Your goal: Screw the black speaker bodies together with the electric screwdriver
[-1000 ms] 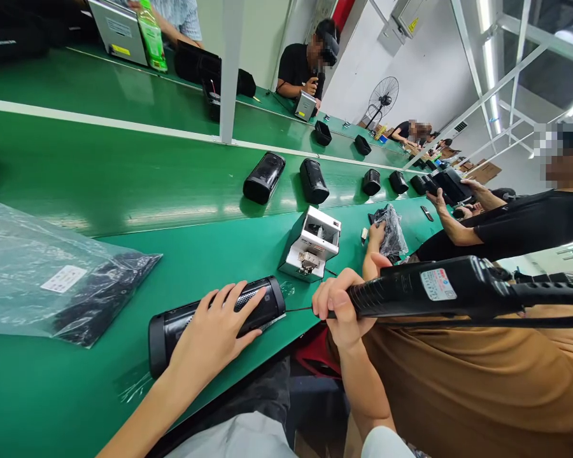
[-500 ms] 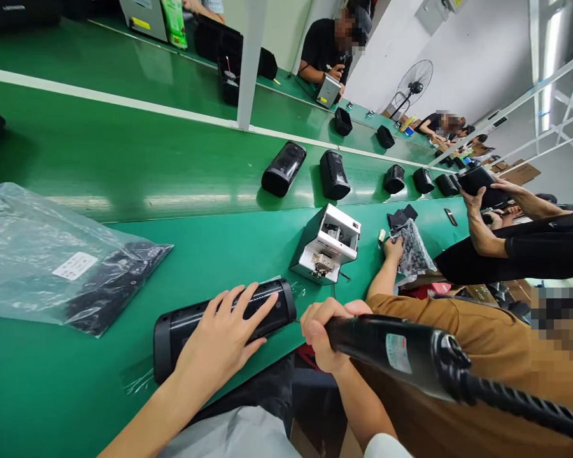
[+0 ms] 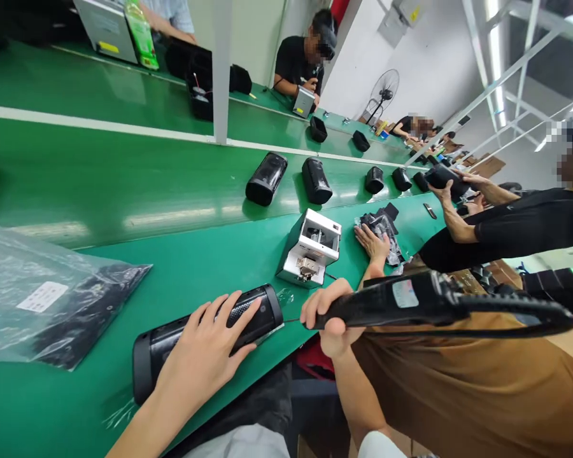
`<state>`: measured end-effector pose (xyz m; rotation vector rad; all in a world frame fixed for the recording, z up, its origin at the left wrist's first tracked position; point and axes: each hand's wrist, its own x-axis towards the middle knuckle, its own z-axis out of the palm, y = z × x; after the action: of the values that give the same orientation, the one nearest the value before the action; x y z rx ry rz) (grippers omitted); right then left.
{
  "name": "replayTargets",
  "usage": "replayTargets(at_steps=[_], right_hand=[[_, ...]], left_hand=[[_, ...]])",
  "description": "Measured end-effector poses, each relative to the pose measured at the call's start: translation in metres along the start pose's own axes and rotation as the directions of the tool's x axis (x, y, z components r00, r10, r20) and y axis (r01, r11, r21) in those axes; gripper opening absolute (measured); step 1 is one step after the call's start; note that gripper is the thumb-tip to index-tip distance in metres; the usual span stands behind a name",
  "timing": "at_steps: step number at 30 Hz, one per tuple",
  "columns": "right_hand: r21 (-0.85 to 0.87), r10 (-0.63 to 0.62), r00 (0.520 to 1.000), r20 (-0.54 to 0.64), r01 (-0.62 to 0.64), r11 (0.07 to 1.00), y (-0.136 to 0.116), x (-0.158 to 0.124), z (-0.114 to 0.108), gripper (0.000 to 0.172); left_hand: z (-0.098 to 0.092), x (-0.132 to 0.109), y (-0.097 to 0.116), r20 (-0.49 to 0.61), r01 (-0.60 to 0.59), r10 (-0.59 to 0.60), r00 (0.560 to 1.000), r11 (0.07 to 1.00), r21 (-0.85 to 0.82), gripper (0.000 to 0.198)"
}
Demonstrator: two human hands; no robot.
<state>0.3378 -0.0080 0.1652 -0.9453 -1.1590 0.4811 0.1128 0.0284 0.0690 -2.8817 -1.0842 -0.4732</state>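
Observation:
A black speaker (image 3: 148, 356) with a perforated grille lies on its side on the green bench, clear film around its ends. Draped across it, my left hand (image 3: 205, 350) grips it with the fingers over the top and the thumb on the near side. My right hand (image 3: 328, 318) is closed around a black electric screwdriver (image 3: 382, 299), held almost level. Its thin bit (image 3: 292, 320) points left at the speaker's right end; whether the tip touches a screw cannot be seen. A black cable (image 3: 516, 305) loops from the screwdriver's back end.
A white screw feeder (image 3: 310, 245) stands just beyond the speaker. Left lies a clear plastic bag (image 3: 42, 273) with dark parts. Several black speakers (image 3: 267, 178) line the belt (image 3: 172, 184) behind. A neighbour's hand (image 3: 373, 243) rests on bagged parts; another person (image 3: 516, 222) lifts a speaker.
The screwdriver has swung closer to level, its bit now showing by the speaker's end. The neighbour's hand now lies spread on the bag. The whole view has shifted slightly.

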Motion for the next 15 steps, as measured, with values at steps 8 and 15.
replayTargets(at_steps=[8,15], right_hand=[[-0.219,-0.233,0.931,-0.281,0.174,0.960,-0.011,0.088,-0.019,0.041],[-0.281,-0.199,0.959,-0.202,0.137,0.950,0.037,0.106,-0.019,0.050]], left_hand=[[-0.003,0.003,0.002,0.000,0.010,-0.010,1.000,1.000,0.012,0.067],[-0.006,0.004,0.003,-0.001,0.001,-0.001,1.000,1.000,-0.017,0.068]])
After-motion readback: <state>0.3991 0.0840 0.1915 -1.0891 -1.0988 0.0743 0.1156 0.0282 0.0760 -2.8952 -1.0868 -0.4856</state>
